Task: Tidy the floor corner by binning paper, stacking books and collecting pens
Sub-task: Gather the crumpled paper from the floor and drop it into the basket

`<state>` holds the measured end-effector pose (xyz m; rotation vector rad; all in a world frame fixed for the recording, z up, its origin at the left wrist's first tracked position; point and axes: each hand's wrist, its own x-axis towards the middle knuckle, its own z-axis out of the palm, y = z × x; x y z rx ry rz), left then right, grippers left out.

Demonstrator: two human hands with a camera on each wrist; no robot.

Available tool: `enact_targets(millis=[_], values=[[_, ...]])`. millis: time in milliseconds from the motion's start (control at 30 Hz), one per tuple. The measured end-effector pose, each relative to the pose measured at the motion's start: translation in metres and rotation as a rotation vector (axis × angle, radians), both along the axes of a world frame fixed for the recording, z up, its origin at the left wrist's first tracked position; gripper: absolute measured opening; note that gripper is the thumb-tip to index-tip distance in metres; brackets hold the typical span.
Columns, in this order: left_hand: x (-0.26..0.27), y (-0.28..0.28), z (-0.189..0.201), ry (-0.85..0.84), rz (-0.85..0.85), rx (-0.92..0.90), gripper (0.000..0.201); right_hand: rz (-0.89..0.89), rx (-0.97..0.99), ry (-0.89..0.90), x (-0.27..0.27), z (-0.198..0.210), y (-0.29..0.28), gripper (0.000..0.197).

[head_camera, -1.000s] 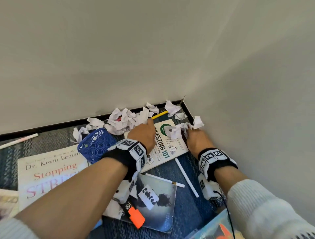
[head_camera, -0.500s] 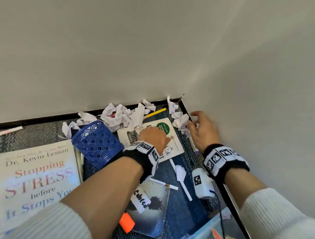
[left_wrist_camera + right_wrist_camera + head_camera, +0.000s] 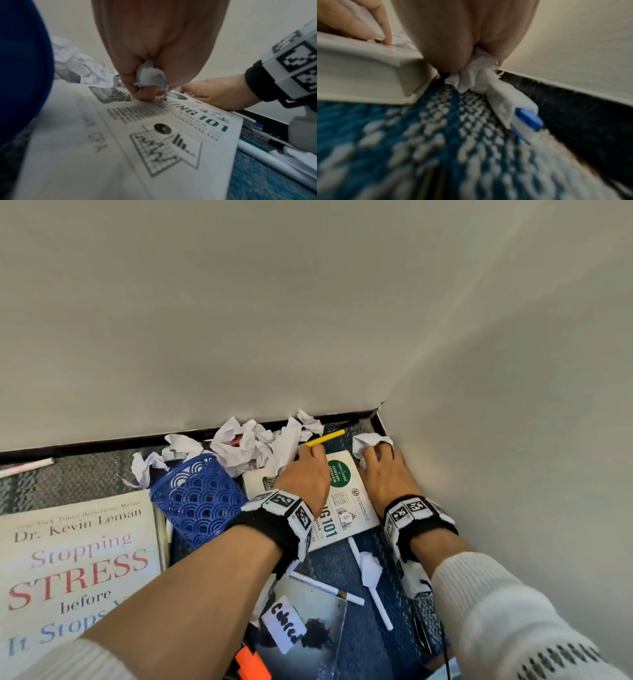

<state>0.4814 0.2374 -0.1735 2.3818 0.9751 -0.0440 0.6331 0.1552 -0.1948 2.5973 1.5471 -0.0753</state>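
My left hand [image 3: 303, 474] is curled into a fist on the white "Investing 101" book [image 3: 346, 508]. In the left wrist view it grips a small crumpled paper [image 3: 149, 78] against the cover [image 3: 154, 135]. My right hand [image 3: 383, 470] is in the corner by the wall and clutches another crumpled paper [image 3: 368, 445], seen bunched under the palm [image 3: 476, 78]. A white pen with a blue clip [image 3: 518, 117] lies along the skirting beside it. More crumpled paper [image 3: 253, 446] is heaped along the back wall, with a yellow pen [image 3: 325, 437] next to it.
A blue mesh basket [image 3: 198, 498] lies on its side left of my left wrist. A large "Stopping Stress" book [image 3: 75, 570] and a dark book [image 3: 308, 631] lie on the blue carpet. Two white pens [image 3: 323, 589] and a paper scrap [image 3: 371, 571] sit between my arms. Walls close in behind and right.
My right hand, open against the wall half a second ago, has dropped into the corner and closed on a paper ball. My left hand has slid forward along the book.
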Motion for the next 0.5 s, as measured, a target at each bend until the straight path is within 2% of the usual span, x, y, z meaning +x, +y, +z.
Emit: enact_targets(millis=[133,200,300,400,467,500], values=[[-0.001,0.003,0.002,-0.014,0.001,-0.029,0.030,-0.066,-0.077,0.015,-0.008,0.009,-0.003,0.034],[-0.003,0.003,0.002,-0.010,-0.020,-0.014,0.029,-0.163,-0.025,0.060,-0.008,0.019,-0.007,0.035],[-0.004,0.006,0.006,0.022,-0.052,-0.036,0.032,-0.272,0.175,0.131,-0.013,0.036,-0.028,0.029],[-0.006,0.009,0.018,0.067,-0.056,-0.022,0.032,-0.278,0.439,0.279,-0.022,0.046,-0.051,0.019],[-0.007,0.010,0.027,0.058,0.015,0.074,0.035,-0.257,0.534,0.312,-0.022,0.047,-0.058,0.007],[-0.008,0.010,0.029,0.035,0.062,0.140,0.034,-0.259,0.567,0.338,-0.021,0.048,-0.057,0.008]])
